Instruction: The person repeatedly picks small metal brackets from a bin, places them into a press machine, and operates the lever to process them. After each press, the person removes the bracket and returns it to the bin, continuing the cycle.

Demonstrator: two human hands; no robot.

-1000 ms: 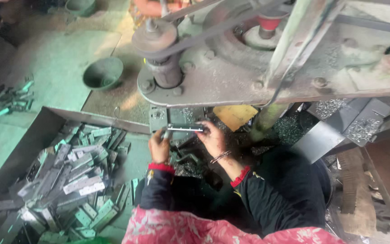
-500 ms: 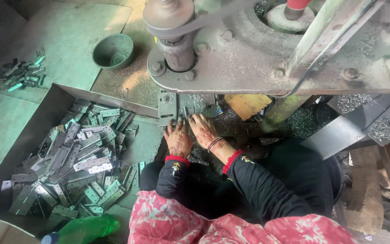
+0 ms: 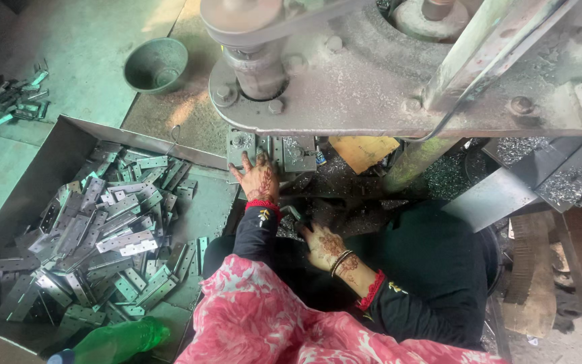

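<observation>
My left hand (image 3: pixel 257 178) lies flat with fingers spread on the small die block (image 3: pixel 274 152) under the big grey press (image 3: pixel 372 81). My right hand (image 3: pixel 322 244) hangs lower, close to my lap, its fingertips at a small dark metal piece (image 3: pixel 293 213); whether it grips the piece is unclear. Both wrists wear red cuffs over black sleeves. Pink patterned cloth covers my lap at the bottom.
A sheet-metal tray (image 3: pixel 69 138) on my left holds several flat perforated hinge plates (image 3: pixel 102 236). A green bowl (image 3: pixel 156 64) and a small heap of plates (image 3: pixel 11 101) sit on the floor beyond. A green bottle (image 3: pixel 119 340), a yellow block (image 3: pixel 362 152) and a metal chute (image 3: pixel 506 192) are nearby.
One second ago both hands held a metal strip at the die. The right hand has since drawn back toward my lap, and the left hand stays on the die, fingers spread.
</observation>
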